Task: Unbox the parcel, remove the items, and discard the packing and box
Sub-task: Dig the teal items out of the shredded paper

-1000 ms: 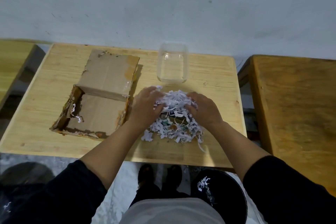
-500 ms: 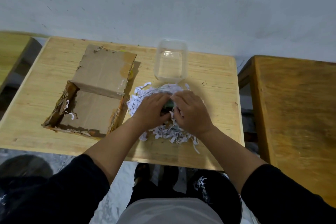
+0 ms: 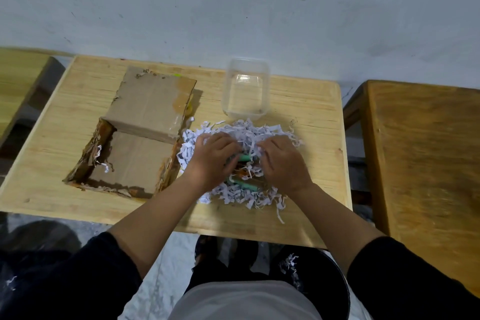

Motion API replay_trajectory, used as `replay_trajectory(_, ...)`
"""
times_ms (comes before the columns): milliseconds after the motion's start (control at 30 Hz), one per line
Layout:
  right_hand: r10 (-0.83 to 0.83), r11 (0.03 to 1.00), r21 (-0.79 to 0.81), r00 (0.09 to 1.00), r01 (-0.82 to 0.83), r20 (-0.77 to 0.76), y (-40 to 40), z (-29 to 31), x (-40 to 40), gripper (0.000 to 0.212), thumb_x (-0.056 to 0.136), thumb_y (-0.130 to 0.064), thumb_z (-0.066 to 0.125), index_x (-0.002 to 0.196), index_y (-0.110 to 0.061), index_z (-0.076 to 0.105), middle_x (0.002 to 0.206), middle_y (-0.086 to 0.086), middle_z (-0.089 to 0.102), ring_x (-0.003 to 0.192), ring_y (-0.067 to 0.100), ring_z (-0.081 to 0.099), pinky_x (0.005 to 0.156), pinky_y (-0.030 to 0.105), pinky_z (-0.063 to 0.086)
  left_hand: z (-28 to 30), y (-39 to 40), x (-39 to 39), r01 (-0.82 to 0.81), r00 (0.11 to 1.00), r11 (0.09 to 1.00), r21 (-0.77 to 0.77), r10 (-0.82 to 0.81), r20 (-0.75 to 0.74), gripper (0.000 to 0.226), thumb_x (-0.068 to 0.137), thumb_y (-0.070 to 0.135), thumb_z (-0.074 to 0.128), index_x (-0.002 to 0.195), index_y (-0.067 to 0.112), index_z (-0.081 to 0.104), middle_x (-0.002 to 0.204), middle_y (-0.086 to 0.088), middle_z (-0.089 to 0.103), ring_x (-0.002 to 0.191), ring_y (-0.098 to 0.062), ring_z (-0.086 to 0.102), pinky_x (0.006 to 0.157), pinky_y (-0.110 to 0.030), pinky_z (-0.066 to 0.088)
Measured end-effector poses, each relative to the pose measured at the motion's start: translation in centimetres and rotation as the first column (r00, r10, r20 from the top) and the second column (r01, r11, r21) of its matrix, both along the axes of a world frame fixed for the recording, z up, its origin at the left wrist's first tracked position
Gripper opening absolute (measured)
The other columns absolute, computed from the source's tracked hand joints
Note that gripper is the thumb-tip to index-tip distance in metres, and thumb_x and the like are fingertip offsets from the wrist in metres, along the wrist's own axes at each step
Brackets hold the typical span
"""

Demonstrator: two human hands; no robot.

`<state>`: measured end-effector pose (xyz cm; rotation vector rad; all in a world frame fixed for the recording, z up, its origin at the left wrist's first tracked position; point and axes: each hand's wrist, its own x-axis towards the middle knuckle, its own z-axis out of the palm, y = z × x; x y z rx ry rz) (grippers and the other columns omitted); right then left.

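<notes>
One opened cardboard box (image 3: 135,138); one clear plastic container (image 3: 245,89); one heap of shredded paper (image 3: 241,161); two hands; three wooden tables.

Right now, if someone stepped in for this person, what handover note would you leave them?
Left hand and right hand are both spread in the shredded paper, parting it; neither clearly grips anything.
The pile lies on the table, right of the cardboard box. Green items show between the hands.
Done: box opened and nearly emptied, a few shreds left inside.
Left: pull the items out, perhaps into the empty clear container; bin the paper and box. A black bin sits below the table's near edge.
</notes>
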<state>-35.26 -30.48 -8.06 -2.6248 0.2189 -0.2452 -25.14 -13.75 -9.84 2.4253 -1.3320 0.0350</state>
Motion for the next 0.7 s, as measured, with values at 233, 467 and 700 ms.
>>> replay_trajectory(233, 0.124, 0.988, 0.112, 0.98, -0.108, -0.153, 1.6, -0.2, 0.8, 0.03, 0.086, -0.015, 0.046, 0.108, -0.002, 0.062, 0.1, 0.018, 0.065, 0.091, 0.031, 0.057, 0.073, 0.032, 0.043, 0.2, 0.4, -0.1, 0.014, 0.975, 0.998, 0.068, 0.002, -0.222, 0.029, 0.083, 0.027, 0.058, 0.106, 0.009, 0.062, 0.096, -0.011, 0.067, 0.085, -0.032, 0.061, 0.071, -0.037, 0.05)
replay_trajectory(467, -0.038, 0.999, -0.023, 0.971, 0.034, -0.235, -0.4, -0.9, -1.4, 0.024, 0.084, -0.01, 0.054, 0.105, -0.002, 0.063, 0.099, 0.017, 0.063, 0.095, 0.032, 0.057, 0.071, 0.037, 0.049, 0.3, 0.6, 0.5, -0.092, 0.932, 0.957, 0.276, 0.18, -0.314, 0.051, 0.089, 0.048, 0.053, 0.13, 0.018, 0.048, 0.127, -0.004, 0.056, 0.118, -0.023, 0.049, 0.098, -0.039, 0.038)
replay_trajectory(700, 0.024, 0.998, -0.059, 0.999, -0.026, -0.035, 0.7, 1.2, 0.5, 0.02, 0.081, -0.01, 0.049, 0.085, 0.0, 0.065, 0.082, 0.015, 0.064, 0.081, 0.031, 0.058, 0.07, 0.033, 0.048, 0.2, 0.0, 1.6, -0.008, 0.92, 0.959, 0.283, 0.118, -0.373, 0.046, 0.088, 0.039, 0.057, 0.126, 0.014, 0.052, 0.117, -0.01, 0.058, 0.109, -0.027, 0.049, 0.088, -0.038, 0.04)
